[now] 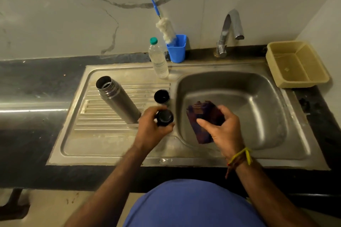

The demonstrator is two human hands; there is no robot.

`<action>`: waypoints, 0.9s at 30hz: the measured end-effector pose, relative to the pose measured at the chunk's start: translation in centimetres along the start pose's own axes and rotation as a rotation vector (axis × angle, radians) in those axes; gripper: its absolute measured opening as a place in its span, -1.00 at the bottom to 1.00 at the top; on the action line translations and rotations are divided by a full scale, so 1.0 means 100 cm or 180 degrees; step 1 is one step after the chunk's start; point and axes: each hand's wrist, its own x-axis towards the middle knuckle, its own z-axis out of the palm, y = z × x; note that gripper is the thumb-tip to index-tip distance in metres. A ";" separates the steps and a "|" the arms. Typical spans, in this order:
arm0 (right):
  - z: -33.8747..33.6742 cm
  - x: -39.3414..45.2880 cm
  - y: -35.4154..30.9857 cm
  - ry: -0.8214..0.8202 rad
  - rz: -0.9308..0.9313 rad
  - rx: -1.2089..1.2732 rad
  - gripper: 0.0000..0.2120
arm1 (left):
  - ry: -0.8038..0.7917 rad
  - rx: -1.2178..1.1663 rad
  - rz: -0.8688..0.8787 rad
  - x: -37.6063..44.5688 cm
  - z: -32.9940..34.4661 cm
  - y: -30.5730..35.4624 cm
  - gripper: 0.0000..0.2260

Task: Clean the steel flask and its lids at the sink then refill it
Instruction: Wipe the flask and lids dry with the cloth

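Observation:
The open steel flask stands upright on the ribbed drainboard of the sink, its mouth uncovered. One dark lid sits on the drainboard's right edge. My left hand grips a second dark lid just in front of it. Over the basin, my right hand holds a dark purple cloth folded in the fingers.
A clear water bottle with a green cap stands at the back of the drainboard. Behind it a blue cup holds a blue-handled bottle brush. The tap is off. A beige basket sits at the right.

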 end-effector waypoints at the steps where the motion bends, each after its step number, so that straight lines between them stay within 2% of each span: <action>1: 0.002 0.000 -0.007 0.0038 -0.0410 -0.0279 -0.69 | -0.0123 -0.0045 0.0106 0.009 0.006 0.017 -0.50; 3: 0.009 0.004 -0.021 -0.0029 -0.1132 -0.0740 -0.71 | -0.0328 0.0048 0.0357 0.025 0.020 0.046 -0.56; 7: -0.001 0.010 -0.025 -0.0459 -0.1963 -0.1715 -0.67 | -0.0265 0.0015 0.0667 0.043 0.021 0.070 -0.66; 9: -0.020 0.009 -0.019 -0.0521 -0.2030 -0.1907 -0.54 | -0.0307 0.0073 0.0775 0.043 0.018 0.075 -0.60; 11: -0.020 0.012 -0.024 -0.0259 -0.1832 -0.1606 -0.44 | -0.0483 0.0162 0.0836 0.042 0.023 0.080 -0.55; 13: -0.008 0.015 -0.039 -0.0197 -0.1851 -0.1367 -0.45 | -0.0502 0.0284 0.0893 0.045 0.027 0.085 -0.61; 15: -0.005 0.014 -0.042 -0.0411 -0.2145 -0.1467 -0.47 | -0.0369 0.0367 0.1028 0.050 0.021 0.086 -0.68; 17: -0.017 0.013 -0.033 -0.0427 -0.2417 -0.1494 -0.48 | -0.0301 0.0152 0.0920 0.048 0.012 0.086 -0.66; 20: -0.020 0.017 -0.023 -0.0001 -0.2152 -0.1007 -0.45 | -0.0376 -0.0212 0.0637 0.039 0.016 0.092 -0.51; 24: -0.010 0.014 -0.026 -0.0171 -0.2294 -0.0640 -0.43 | -0.0318 -0.0772 0.0478 0.045 0.015 0.091 -0.48; 25: -0.017 0.014 -0.023 -0.0134 -0.2147 -0.0512 -0.46 | -0.0285 -0.1034 0.0428 0.046 0.011 0.088 -0.49; 27: -0.028 0.015 -0.020 0.0217 -0.1418 -0.0281 -0.61 | -0.0277 -0.1466 0.0386 0.041 0.010 0.090 -0.51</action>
